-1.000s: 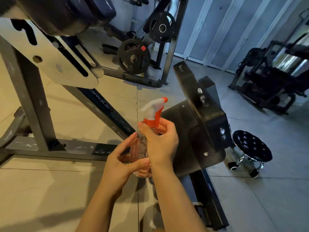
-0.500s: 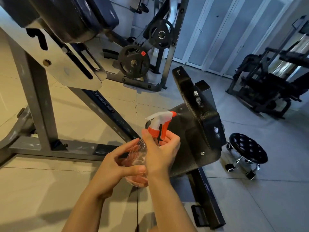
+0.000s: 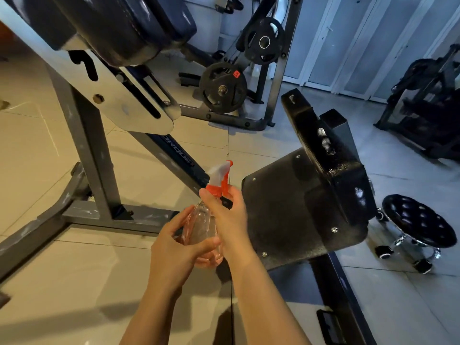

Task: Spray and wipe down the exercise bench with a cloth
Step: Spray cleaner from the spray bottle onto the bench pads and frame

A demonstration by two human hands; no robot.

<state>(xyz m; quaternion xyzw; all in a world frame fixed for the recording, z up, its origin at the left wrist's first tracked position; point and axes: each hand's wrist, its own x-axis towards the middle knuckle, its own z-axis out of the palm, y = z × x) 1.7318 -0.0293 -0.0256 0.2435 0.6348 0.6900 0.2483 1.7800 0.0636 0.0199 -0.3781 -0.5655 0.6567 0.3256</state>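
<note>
1. Large glossy floor tiles (image 3: 62, 282) cover the room, lit warm beige on the left and cool blue-grey on the right, with thin dark grout lines and soft reflections.
2. Pale panelled doors (image 3: 348, 46) stand along the far wall on the right.
3. On the left, a grey steel frame (image 3: 82, 135) with scuffed paint rises from the floor; its base bars rest flat on the tiles, and a dark padded cushion (image 3: 119, 23) sits at its top, near the upper edge of the view.
4. Far, in the middle, two black weight plates (image 3: 222, 87) hang on a rack, one above the other.
5. At the far right stands another dark machine (image 3: 428, 105), too dim to make out in detail.
6. A black tufted stool (image 3: 420, 222) on castors sits on the tiles at the right, just beside the bench.
7. The exercise bench (image 3: 298, 202) is right of centre: a black seat pad with screws along its edge, and a black back pad tilted up behind it. White spots and a wet sheen show on the back pad.
8. The spray bottle (image 3: 201, 225), clear with an orange and white head, is held upright over the floor, just left of the seat pad's near corner; its nozzle points toward the far side.
9. The left hand (image 3: 174, 250) cups the bottle's lower body, fingers curled round it.
10. The right hand (image 3: 229, 217) grips the neck, fingers wrapped round the front by the orange trigger.
</note>
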